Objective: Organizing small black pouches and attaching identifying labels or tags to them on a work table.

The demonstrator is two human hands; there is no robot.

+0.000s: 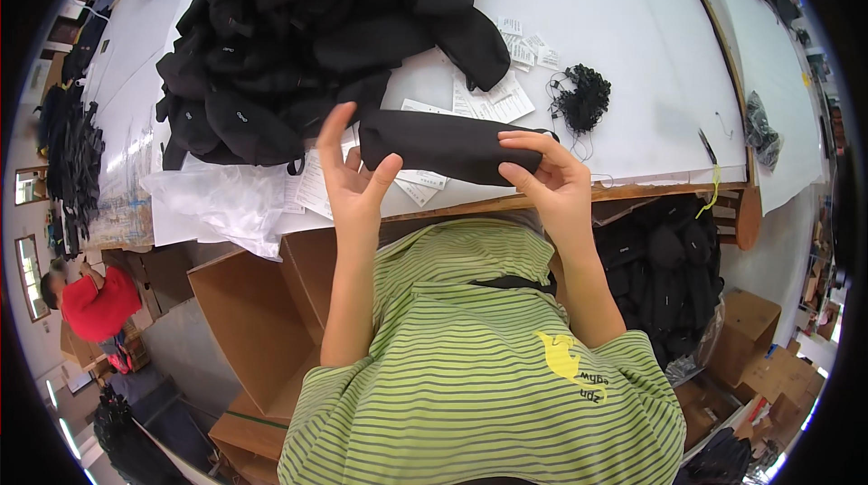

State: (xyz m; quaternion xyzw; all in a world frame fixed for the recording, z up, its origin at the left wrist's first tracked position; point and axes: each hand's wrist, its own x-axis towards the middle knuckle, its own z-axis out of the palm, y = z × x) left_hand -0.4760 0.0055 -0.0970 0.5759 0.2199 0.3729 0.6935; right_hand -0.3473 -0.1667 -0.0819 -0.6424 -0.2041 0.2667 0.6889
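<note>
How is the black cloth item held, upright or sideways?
Sideways: the black cloth item stretches across from the left hand to the right hand, which pinches one end.

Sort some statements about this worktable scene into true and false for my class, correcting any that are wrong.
1. The right hand grips one end of a black cloth pouch. True.
2. The left hand is clenched in a fist. False: its fingers and thumb are spread, by the pouch's other end.
3. The big black pile lies to the right of the bundle of black cords. False: it lies to the left.
4. Clear plastic hangs over the table's near edge. True.
5. The person in the background wears a blue top. False: the top is red.
</note>
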